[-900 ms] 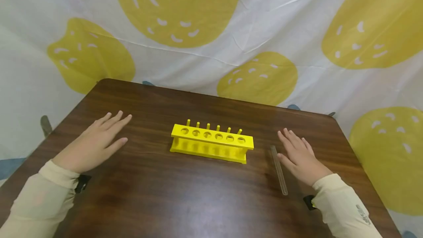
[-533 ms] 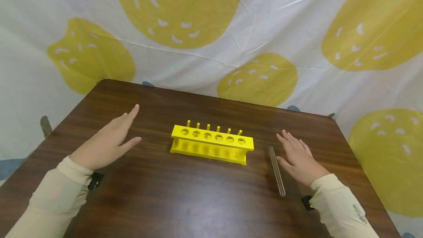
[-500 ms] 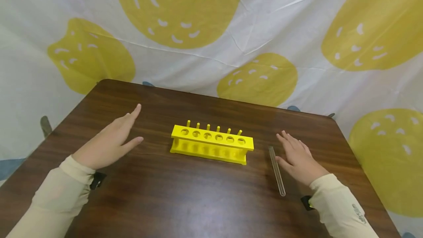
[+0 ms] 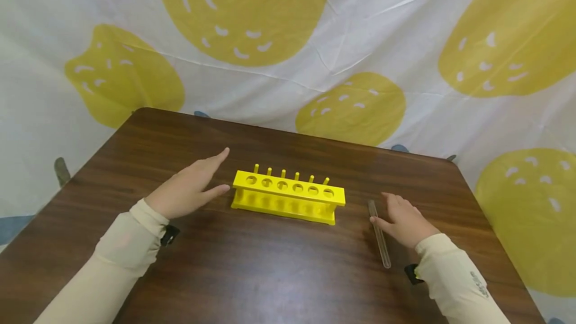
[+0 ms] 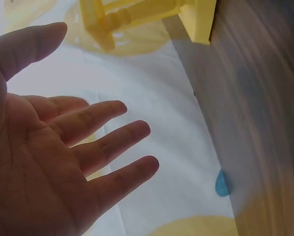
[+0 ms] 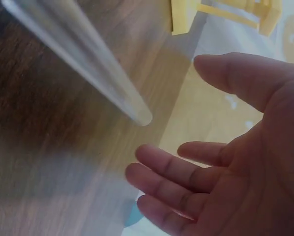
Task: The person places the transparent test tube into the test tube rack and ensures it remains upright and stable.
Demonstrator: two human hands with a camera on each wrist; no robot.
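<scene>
A yellow test tube rack (image 4: 288, 186) stands upright mid-table, with one row of round holes and a row of pegs behind them. My left hand (image 4: 189, 186) is at the rack's left end, thumb and fingers spread apart and holding nothing; the left wrist view shows the rack (image 5: 137, 14) beyond the thumb. To the right of the rack, a clear test tube (image 4: 382, 246) lies on the table. My right hand (image 4: 407, 221) hovers over it with the thumb across its line in the head view. In the right wrist view a gap shows between the fingers and the test tube (image 6: 98, 69).
The dark brown wooden table (image 4: 252, 274) has a rounded far edge. Behind it hangs a white curtain (image 4: 252, 89) printed with yellow lemons. A small black device (image 4: 169, 235) sits under the left wrist, another black device (image 4: 413, 274) under the right.
My left hand has moved right, from the table's left side to beside the rack. The right hand has shifted slightly left and closer to the test tube. Rack and tube stay about where they were.
</scene>
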